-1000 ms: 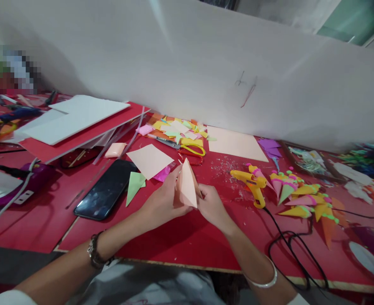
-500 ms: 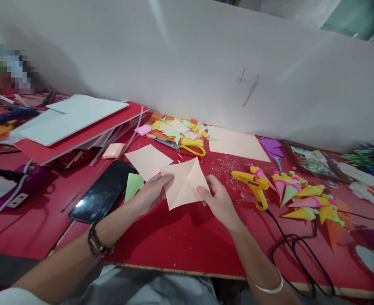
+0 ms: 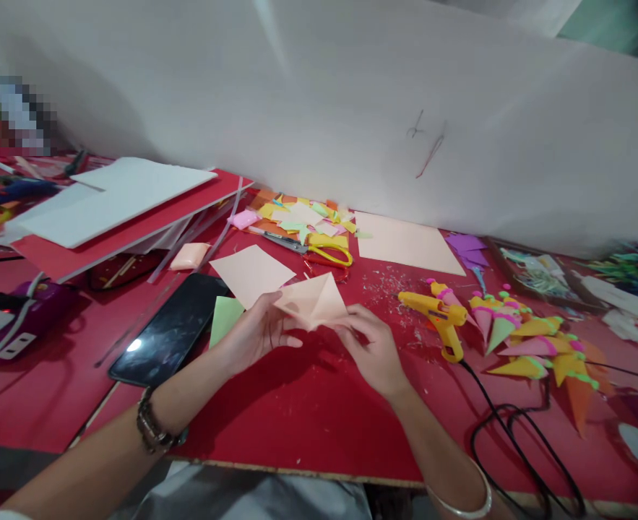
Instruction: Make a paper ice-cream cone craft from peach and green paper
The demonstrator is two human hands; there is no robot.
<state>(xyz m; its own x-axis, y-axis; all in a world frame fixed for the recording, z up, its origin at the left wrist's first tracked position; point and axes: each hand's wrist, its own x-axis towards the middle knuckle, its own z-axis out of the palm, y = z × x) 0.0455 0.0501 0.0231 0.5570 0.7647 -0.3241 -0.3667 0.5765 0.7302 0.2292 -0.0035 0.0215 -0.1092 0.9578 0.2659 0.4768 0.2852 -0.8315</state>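
Observation:
A creased peach paper square (image 3: 321, 297) is held above the red table, its lower part bent up along folds. My right hand (image 3: 376, 350) pinches its right edge between thumb and fingers. At its left corner, my left hand (image 3: 256, 328) holds the sheet with the upper fingers, while the thumb points away below it. Behind my left hand lie another peach paper square (image 3: 253, 273) and a green paper piece (image 3: 225, 318), partly covered by the hand. A black phone (image 3: 170, 332) rests left of them.
Yellow-handled scissors (image 3: 326, 253) lie by a pile of paper scraps (image 3: 302, 217). A yellow glue gun (image 3: 438, 314) with a looped black cable sits right, beside small decorated paper cones (image 3: 529, 339). White boards (image 3: 118, 198) are stacked left, and a large peach sheet (image 3: 408, 242) lies behind.
The paper was spread nearly flat between both hands; its lower part is now folded upward. My left thumb has come off the sheet, and my right hand has turned inward.

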